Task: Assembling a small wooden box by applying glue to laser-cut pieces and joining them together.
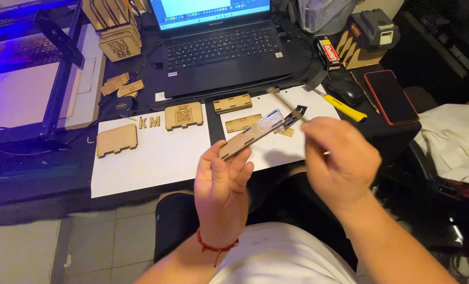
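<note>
Right hand [340, 160] is motion-blurred and seen from its back; fingers are curled around a thin stick [287, 105] that slants up and away from it, but the grip itself is hidden and the stick's tip is too smeared to identify. Left hand [223, 185] is closed on the near end of a flat wooden panel [250, 135], thumb and fingers pinching it edge-up; the panel's far end meets a shiny, blurred patch just under the stick. Whether stick and panel touch cannot be told. Beyond both hands, white paper sheets [150, 158] on the dark desk carry more cut wooden pieces [117, 139]. Farther off sits an open laptop [221, 47]. Past the right hand lie a yellow-handled tool [345, 108], a mouse [346, 92] and a red phone [390, 96]. Below the hands, the person's lap fills the frame's bottom edge.
</note>
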